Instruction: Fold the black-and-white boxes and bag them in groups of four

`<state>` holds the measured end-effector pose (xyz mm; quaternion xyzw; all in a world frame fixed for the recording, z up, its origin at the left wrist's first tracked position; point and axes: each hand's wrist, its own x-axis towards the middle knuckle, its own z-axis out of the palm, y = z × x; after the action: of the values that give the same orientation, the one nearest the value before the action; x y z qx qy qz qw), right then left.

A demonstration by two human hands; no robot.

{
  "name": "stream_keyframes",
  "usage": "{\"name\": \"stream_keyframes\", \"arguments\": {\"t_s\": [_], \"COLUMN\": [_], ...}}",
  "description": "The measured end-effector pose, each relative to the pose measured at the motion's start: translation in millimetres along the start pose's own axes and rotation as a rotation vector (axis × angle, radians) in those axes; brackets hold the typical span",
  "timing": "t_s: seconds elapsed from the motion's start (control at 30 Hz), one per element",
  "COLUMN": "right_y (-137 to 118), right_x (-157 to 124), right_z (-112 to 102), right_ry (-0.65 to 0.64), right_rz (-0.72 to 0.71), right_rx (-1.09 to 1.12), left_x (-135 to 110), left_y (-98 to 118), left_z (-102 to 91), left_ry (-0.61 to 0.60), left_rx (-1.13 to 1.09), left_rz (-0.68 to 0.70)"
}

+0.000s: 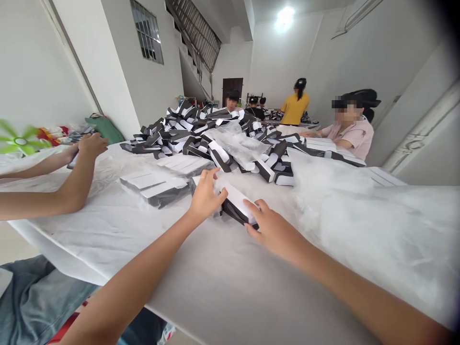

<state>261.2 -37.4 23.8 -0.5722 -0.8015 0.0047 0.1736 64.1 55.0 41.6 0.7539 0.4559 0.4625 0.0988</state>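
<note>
Both of my hands are at a small black-and-white cardboard box (pixel 239 201) lying on the table in front of me. My left hand (pixel 206 194) is curled at its far left end, thumb at the edge and fingers bent; some clear plastic shows beneath it. On the near right end, my right hand (pixel 268 223) grips the box, fingers on the white top and thumb low on the black side. Left of my left hand lies a clear plastic bag of similar boxes (pixel 156 184). A large heap of black-and-white boxes (pixel 190 127) rises beyond.
Clear plastic bags (pixel 352 206) cover the table's right side, and another lies on the heap. Someone's forearms (pixel 72 191) reach in from the left, near a green fan (pixel 20 141). A person in pink (pixel 354 132) sits at right; others work behind.
</note>
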Motion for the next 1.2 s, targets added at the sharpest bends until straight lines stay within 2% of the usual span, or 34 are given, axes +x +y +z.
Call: {"name": "stream_keyframes", "arguments": {"t_s": [0.13, 0.23, 0.33, 0.43, 0.57, 0.73, 0.8, 0.9, 0.97, 1.03, 1.1, 1.2], "right_y": [0, 4, 8, 9, 7, 4, 3, 0, -3, -7, -11, -13], "right_x": [0, 1, 1, -2, -7, -11, -11, -7, 0, 11, 28, 57], "right_z": [27, 39, 43, 41, 38, 38, 39, 37, 37, 39, 47, 63], "right_ry": [0.040, 0.077, 0.079, 0.086, 0.122, 0.142, 0.146, 0.161, 0.173, 0.169, 0.143, 0.142], "right_rz": [-0.037, -0.036, 0.006, 0.030, -0.011, -0.174, -0.221, -0.207, -0.170, -0.131, -0.093, -0.039], "right_rx": [0.053, 0.025, 0.066, 0.113, 0.083, -0.086, -0.139, -0.179, -0.170, -0.067, 0.133, 0.362], "left_x": [2, 9, 16, 19, 19, 20, 20, 15, 7, -4, -15, -26], "left_y": [-8, -16, -20, -24, -30, -35, -33, -22, -8, 8, 22, 31], "left_z": [-1.9, -11.1, -21.2, -24.4, -22.2, -25.6, -26.8, -24.1, -18.6, -10.6, -1.3, 11.5], "left_ry": [-0.181, -0.361, -0.440, -0.395, -0.249, -0.031, 0.066, 0.108, 0.019, -0.104, -0.188, -0.234], "left_rx": [0.267, 0.307, 0.321, 0.435, 0.550, 0.428, 0.327, 0.187, 0.133, 0.125, 0.133, 0.162], "left_rz": [-0.058, -0.099, -0.152, -0.195, -0.203, -0.251, -0.198, 0.040, 0.230, 0.364, 0.425, 0.452]}}
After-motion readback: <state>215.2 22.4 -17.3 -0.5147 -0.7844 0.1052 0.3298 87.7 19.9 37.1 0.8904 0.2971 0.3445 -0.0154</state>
